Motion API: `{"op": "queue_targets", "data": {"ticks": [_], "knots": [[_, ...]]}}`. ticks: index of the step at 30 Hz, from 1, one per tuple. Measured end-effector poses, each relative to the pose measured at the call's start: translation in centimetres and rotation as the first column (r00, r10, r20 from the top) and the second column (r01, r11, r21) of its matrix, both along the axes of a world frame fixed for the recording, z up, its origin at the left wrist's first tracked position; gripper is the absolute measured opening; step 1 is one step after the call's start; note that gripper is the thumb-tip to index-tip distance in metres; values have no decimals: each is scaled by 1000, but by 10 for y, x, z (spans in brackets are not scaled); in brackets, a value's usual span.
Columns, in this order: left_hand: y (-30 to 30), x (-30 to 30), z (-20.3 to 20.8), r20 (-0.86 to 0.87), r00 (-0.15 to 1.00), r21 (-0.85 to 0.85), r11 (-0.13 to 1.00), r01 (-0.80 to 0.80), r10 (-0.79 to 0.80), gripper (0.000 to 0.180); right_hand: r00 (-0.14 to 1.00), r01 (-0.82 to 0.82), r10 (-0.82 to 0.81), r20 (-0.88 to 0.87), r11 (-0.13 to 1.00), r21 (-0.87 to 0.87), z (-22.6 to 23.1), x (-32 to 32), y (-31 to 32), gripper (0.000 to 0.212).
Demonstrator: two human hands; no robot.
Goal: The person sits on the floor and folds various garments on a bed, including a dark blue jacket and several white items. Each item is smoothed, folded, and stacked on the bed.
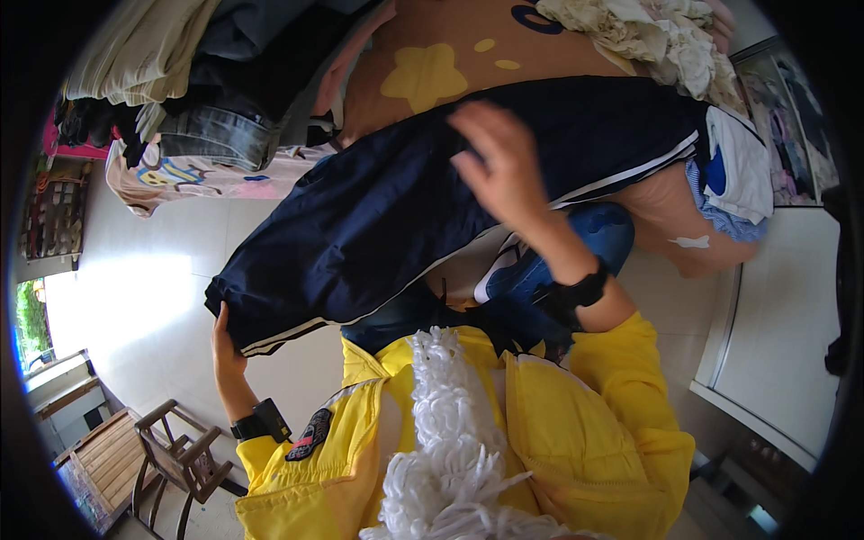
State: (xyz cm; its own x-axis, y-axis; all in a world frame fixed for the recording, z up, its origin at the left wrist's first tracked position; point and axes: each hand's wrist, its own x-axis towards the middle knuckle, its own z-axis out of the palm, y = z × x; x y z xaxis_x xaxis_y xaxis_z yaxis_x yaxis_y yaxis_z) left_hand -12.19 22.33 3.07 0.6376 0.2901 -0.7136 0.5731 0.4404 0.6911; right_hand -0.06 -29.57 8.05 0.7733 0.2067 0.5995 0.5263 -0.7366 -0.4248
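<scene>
A pair of navy track trousers (369, 225) with white side stripes stretches across my lap and over the bed edge. My left hand (229, 353) grips its left end, the fingers wrapped behind the cloth and the thumb in front. Over the middle of the trousers is my right hand (502, 166), its fingers extended and apart, a little blurred; whether it touches the cloth I cannot tell. At the right end of the trousers lie a folded white garment (740, 162) and a blue striped cloth (724, 209).
Folded clothes, including jeans (219, 135) and beige trousers (144, 49), are stacked at the far left of the bed. Crumpled cream cloth (643, 40) lies at the back right. A brown bedspread (504, 40) with stars covers the bed. A wooden chair (184, 454) stands at lower left.
</scene>
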Motion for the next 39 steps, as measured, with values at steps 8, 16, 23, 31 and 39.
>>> {"op": "queue_targets", "data": {"ticks": [8,16,23,31,39], "knots": [[3,7,-25,-111,993,-17,999,41,-43,31,643,764,-741,190,609,-212,16,0,-246,31],[-22,13,-15,16,995,86,992,97,-98,19,645,715,-762,49,580,-391,39,33,-302,37],[11,3,-31,144,989,0,1000,-24,24,22,608,606,-787,-106,546,-578,62,55,-297,52],[26,2,-34,211,977,-7,999,43,-40,24,633,375,-768,-100,417,-828,46,60,-329,56],[17,-1,-52,23,999,-109,993,36,-33,26,482,423,-772,-414,619,-662,28,89,-381,86]]}}
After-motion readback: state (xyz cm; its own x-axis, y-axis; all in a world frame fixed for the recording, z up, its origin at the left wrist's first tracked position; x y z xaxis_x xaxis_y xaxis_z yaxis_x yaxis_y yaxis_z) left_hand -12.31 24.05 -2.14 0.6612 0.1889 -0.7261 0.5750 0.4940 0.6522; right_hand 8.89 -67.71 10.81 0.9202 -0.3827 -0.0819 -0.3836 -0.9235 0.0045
